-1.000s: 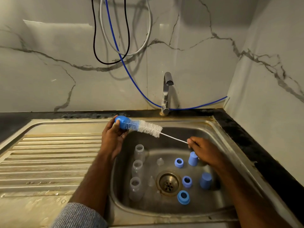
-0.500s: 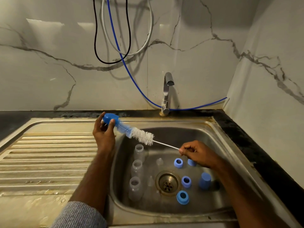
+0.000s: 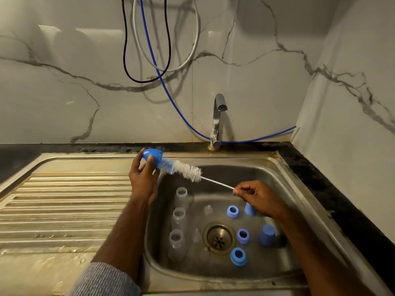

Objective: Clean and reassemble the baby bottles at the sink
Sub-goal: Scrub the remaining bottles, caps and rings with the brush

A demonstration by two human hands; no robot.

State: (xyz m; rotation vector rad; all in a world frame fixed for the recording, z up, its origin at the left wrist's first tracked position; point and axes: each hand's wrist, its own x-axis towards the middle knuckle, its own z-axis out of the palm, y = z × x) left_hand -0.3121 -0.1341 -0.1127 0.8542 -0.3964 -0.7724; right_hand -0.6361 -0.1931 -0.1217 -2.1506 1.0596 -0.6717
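Note:
A bottle brush (image 3: 186, 170) with a blue bulb end and white bristles is held over the steel sink (image 3: 275, 171). My left hand (image 3: 144, 178) grips the blue bulb at the sink's left rim. My right hand (image 3: 259, 196) pinches the thin wire tip over the basin. Three clear bottles (image 3: 178, 221) stand in a row on the sink floor's left. Blue screw rings (image 3: 232, 211) and blue caps (image 3: 267, 235) lie to the right of the drain (image 3: 219, 238). Clear teats (image 3: 208, 210) sit between them.
The tap (image 3: 218, 120) stands behind the basin, no water running. A ridged draining board (image 3: 64, 201) stretches left. Black, white and blue hoses (image 3: 154, 50) hang on the marble wall. A dark counter edge (image 3: 333, 189) runs along the right.
Both hands have carried the brush left and slightly down; the blue bulb tilted upward and the right hand drew away from the blue cap it hovered over.

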